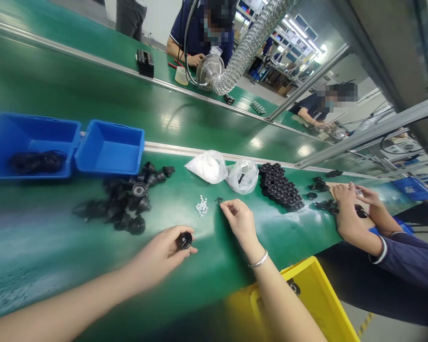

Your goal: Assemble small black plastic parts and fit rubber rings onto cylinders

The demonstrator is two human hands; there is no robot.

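Note:
My left hand point(167, 251) is closed around a round black part point(184, 240), its open end facing up. To the right, my right hand point(237, 216), with a bracelet at the wrist, has thumb and forefinger pinched at a small pile of tiny dark pieces point(218, 200); whether a piece is between the fingertips is too small to tell. Just left of that pile lie small white pieces point(201, 206). Behind them stand a clear bag of white pieces point(209, 167) and a second clear bag point(243, 176) with something dark inside.
Black parts point(128, 199) lie heaped at the left, before two blue bins point(109, 147). Black rings point(280, 186) stand in rows at the right. A yellow bin point(317, 294) is below my right forearm. A co-worker's hands point(356, 199) work farther right; people sit across the green table point(164, 104).

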